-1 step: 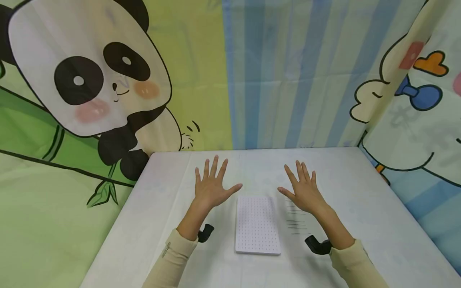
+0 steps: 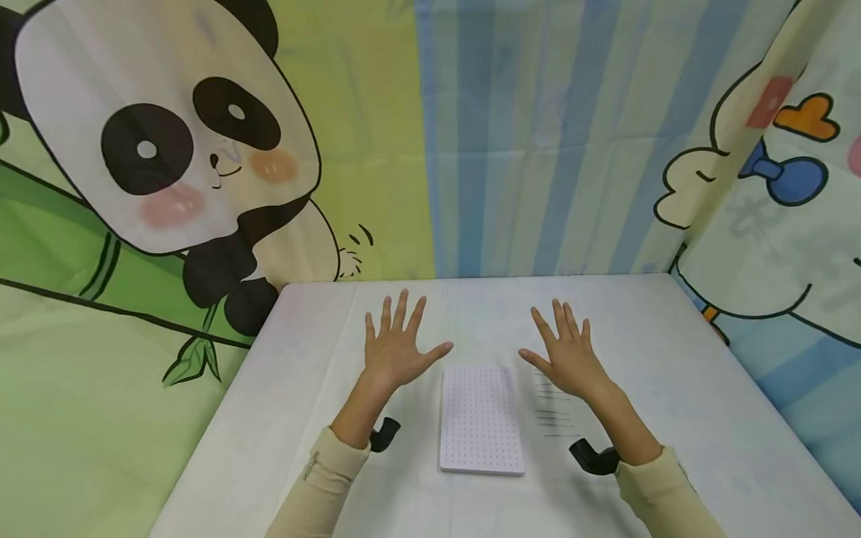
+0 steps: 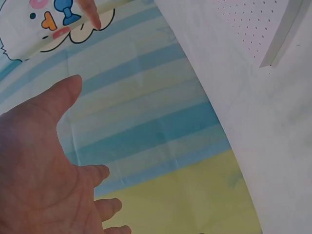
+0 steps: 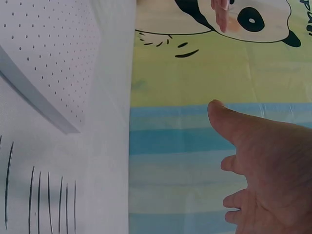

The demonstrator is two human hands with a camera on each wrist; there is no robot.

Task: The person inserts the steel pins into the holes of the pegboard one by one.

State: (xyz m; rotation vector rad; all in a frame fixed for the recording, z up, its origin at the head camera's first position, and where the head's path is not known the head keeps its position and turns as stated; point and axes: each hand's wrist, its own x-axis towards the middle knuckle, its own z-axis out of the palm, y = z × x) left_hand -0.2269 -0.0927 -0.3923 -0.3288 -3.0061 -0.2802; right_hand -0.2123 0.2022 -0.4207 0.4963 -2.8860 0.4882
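A white perforated board [image 2: 480,418] lies flat on the white table [image 2: 679,381], lengthwise between my two hands. My left hand [image 2: 398,345] hovers spread, palm down, just left of the board's far end and holds nothing. My right hand [image 2: 567,351] is spread the same way to the right of the board, above the far end of a row of thin dark pins [image 2: 555,409]. In the left wrist view my bare palm [image 3: 44,175] and a corner of the board [image 3: 253,24] show. The right wrist view shows the board [image 4: 48,53], the pins [image 4: 39,195] and my straight fingers [image 4: 263,161].
Cartoon curtains enclose the table: a panda [image 2: 161,149] on the left, blue stripes [image 2: 538,134] behind, a duck [image 2: 773,187] on the right. Black camera mounts [image 2: 592,457] sit under both wrists. Cream sleeves cover my forearms.
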